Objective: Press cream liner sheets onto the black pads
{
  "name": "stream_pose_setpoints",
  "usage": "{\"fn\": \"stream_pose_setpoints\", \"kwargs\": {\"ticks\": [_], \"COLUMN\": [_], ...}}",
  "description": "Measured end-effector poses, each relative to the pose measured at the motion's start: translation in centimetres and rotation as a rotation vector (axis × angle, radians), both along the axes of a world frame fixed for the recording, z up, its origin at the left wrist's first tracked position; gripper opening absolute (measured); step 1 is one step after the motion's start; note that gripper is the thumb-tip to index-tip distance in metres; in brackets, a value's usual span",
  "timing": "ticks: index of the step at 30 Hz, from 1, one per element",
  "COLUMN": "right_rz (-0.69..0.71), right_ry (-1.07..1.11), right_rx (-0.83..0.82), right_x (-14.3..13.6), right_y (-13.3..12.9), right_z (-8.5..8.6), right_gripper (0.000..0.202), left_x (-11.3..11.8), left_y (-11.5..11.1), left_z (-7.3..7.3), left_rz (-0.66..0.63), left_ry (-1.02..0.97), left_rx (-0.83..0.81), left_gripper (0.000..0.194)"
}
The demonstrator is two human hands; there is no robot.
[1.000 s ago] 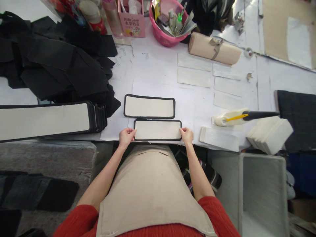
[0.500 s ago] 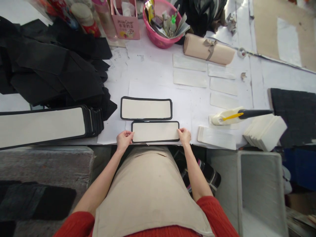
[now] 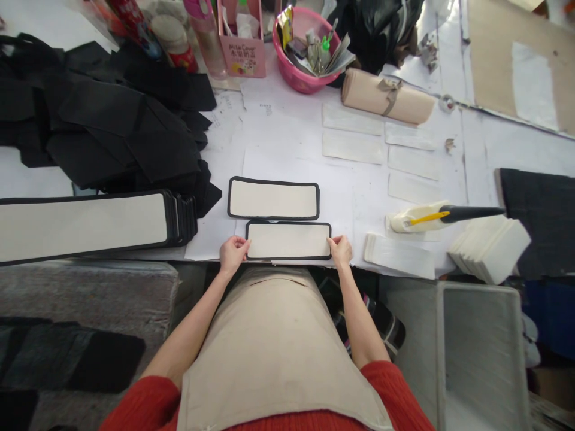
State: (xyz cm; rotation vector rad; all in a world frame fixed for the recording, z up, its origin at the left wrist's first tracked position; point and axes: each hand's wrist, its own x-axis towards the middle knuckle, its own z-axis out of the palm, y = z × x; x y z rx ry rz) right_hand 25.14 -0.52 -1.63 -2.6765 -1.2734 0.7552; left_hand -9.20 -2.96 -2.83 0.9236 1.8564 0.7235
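A cream rectangular panel with a black border (image 3: 289,241) lies at the table's front edge. My left hand (image 3: 233,254) pinches its left end between thumb and fingers. At the opposite end, my right hand (image 3: 341,249) is closed on the right edge in the same kind of pinch. Just behind it rests a second cream panel with a black border (image 3: 274,199), which neither hand touches. To the left is a stack of longer black-edged cream panels (image 3: 85,226), beside a heap of black sheet pieces (image 3: 112,114).
Right of my hands lie a stack of white strips (image 3: 398,256), a black-handled brush (image 3: 471,212) with a yellow stick (image 3: 429,218), and a pile of white pieces (image 3: 489,245). A pink basin (image 3: 305,81) and a tied beige roll (image 3: 386,99) stand farther back. A grey bin (image 3: 483,353) is below right.
The whole view has shifted slightly, so things appear farther right. Both hands keep their hold on the ends of the near panel, which stays in place on the table.
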Motion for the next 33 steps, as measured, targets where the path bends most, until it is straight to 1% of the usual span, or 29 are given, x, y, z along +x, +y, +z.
{"fn": "stream_pose_setpoints", "kwargs": {"ticks": [4,6,11,13,16,20,23,24,26,27,28,29,31,33], "right_rz": [-0.006,-0.012,-0.009,0.001,-0.009,-0.034,-0.043,-0.043,-0.01,0.036,0.108,0.208,0.464,0.727], "right_ry": [0.019,0.008,-0.057,-0.094,-0.077,-0.015,0.021,0.015,-0.049,-0.089,-0.118,-0.126,-0.07,-0.001], "right_rx": [0.033,0.037,0.057,0.074,0.098,0.095,0.085,0.104,0.202,0.27,0.335,0.385,0.418,0.404], "right_x": [0.2,0.1,-0.8,-1.1,-1.2,-0.5,0.1,0.2,-0.3,-0.8,-1.6,-2.7,-5.2,-7.8], "right_y": [-0.1,-0.1,-0.6,-1.1,-1.6,-1.7,-1.6,-1.7,-2.0,-2.2,-2.4,-2.6,-2.8,-2.9], "right_z": [-0.1,0.0,0.6,0.6,0.4,-0.2,-0.1,0.2,0.7,1.0,1.2,1.3,0.9,0.0], "right_gripper": [0.025,0.024,0.02,0.018,0.017,0.018,0.021,0.025,0.035,0.039,0.041,0.044,0.047,0.051], "left_x": [-0.1,-0.2,-0.2,0.0,0.2,0.1,-0.4,-0.4,-0.3,0.0,0.6,1.2,2.9,4.6], "left_y": [0.1,0.2,0.1,-0.1,-0.3,-0.4,-0.4,-0.5,-0.7,-0.9,-0.9,-1.0,-0.9,-0.7], "left_z": [-0.2,-0.2,0.4,0.7,0.8,0.5,0.7,1.0,1.8,2.1,2.4,2.6,2.4,1.6], "left_rz": [0.009,-0.018,-0.089,-0.107,-0.116,-0.109,-0.108,-0.106,-0.127,-0.166,-0.234,-0.336,-0.618,-0.882], "left_ry": [-0.005,0.03,0.294,0.351,0.337,0.262,0.185,0.199,0.334,0.43,0.513,0.566,0.584,0.582], "left_rx": [-0.002,0.002,0.052,0.064,0.037,-0.004,-0.015,0.001,0.09,0.163,0.248,0.335,0.486,0.551], "left_gripper": [0.029,0.028,0.021,0.02,0.019,0.02,0.023,0.025,0.026,0.026,0.027,0.03,0.041,0.052]}}
